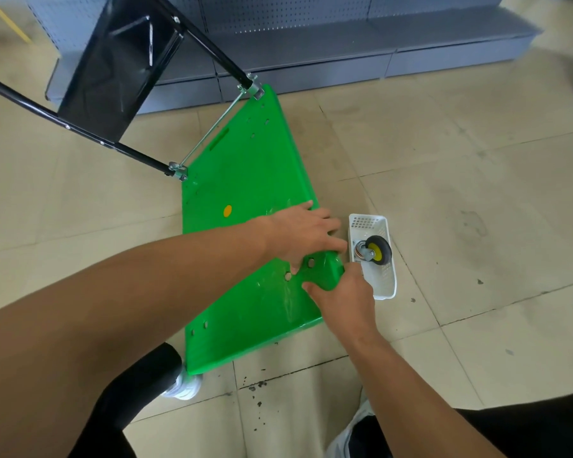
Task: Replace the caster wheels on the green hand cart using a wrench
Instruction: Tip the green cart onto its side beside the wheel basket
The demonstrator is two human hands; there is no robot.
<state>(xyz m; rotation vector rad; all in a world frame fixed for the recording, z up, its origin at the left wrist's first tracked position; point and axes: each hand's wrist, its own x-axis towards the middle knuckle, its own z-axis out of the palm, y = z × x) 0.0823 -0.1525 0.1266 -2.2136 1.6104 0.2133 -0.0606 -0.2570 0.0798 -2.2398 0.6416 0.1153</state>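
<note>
Left hand lies flat on the green hand cart, released, its straight fingers spread toward the deck's right edge and the thumb pointing down between two round bolt heads. Right hand grasps that same right edge just nearer: the thumb lies on top of the green plastic and the fingers curl over the side out of sight. The cart rests on a floor of pale beige tiles with dark joints, scuffed grey in places and dotted with black specks close to the person's feet. An orange round sticker marks the deck left of the hands. The cart's black tubular handle runs from its metal hinge brackets at the far end toward the upper left, with a black sheet-metal panel between its bars. Just beside the cart's right edge, touching the floor, sits a white perforated basket holding a caster wheel with a black tyre and yellow hub. Along the far wall stands grey pegboard shelving with a low base. A white shoe shows at the cart's near corner.
</note>
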